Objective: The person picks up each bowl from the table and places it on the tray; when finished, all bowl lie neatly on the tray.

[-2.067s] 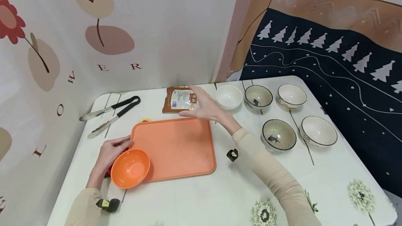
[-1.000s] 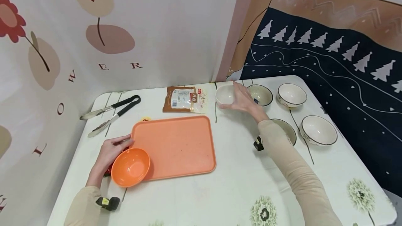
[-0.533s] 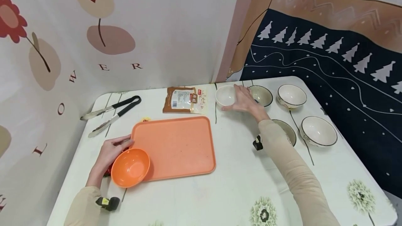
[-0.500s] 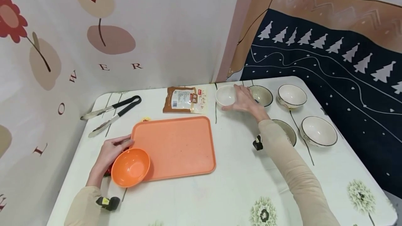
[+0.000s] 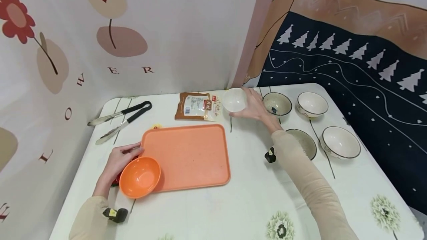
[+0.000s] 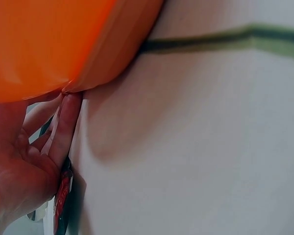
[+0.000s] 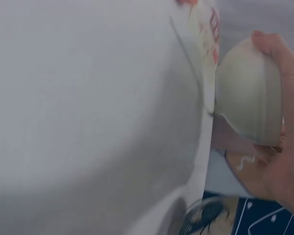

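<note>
My right hand [image 5: 252, 105] grips a small white bowl [image 5: 234, 100] by its right side, thumb in front and fingers behind. In the right wrist view the white bowl [image 7: 247, 93] is in profile, its base at or just over the table; I cannot tell if it touches. My left hand [image 5: 118, 160] lies at the left edge of an orange tray [image 5: 193, 155], fingers nearly straight against it. An orange bowl [image 5: 140, 177] overlaps the tray's near-left corner, close beside this hand. Under the left hand a red, dark-edged item [image 6: 62, 198] shows partly.
Brown food packet [image 5: 195, 106] lies behind the tray, just left of the white bowl. Black-handled tongs [image 5: 125, 119] lie at the back left. Several patterned bowls stand on the right, including a speckled bowl [image 5: 277, 103] right beside my right hand. Curtains border the table behind.
My right hand went from above the packet rightward to the white bowl and took hold of it. The bowl has since shifted slightly left, toward the packet. The left hand stayed put.
</note>
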Demonstrator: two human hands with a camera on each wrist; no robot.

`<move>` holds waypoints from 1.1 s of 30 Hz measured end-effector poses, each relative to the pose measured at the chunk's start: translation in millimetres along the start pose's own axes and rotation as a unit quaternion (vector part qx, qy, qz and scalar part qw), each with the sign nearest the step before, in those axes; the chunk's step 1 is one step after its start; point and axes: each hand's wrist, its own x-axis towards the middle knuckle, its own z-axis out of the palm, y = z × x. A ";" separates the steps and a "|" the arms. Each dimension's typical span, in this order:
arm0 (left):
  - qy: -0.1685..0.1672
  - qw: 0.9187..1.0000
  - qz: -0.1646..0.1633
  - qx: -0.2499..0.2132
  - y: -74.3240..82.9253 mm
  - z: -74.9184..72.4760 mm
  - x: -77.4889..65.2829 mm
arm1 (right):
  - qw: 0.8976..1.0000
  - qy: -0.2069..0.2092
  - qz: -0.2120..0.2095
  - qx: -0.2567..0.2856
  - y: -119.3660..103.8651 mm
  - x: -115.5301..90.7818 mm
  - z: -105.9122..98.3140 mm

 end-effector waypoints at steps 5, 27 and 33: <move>0.005 1.000 0.000 0.002 0.7 0.1 -0.8 | 0.998 0.000 -0.012 0.058 -20.3 0.7 7.4; 0.010 1.000 0.006 0.002 0.0 -0.5 -1.7 | 0.983 -0.062 -0.127 0.120 -113.6 1.0 72.6; 0.004 1.000 0.008 0.001 1.9 -0.3 -2.0 | 0.979 -0.090 -0.145 0.112 -133.2 4.9 96.9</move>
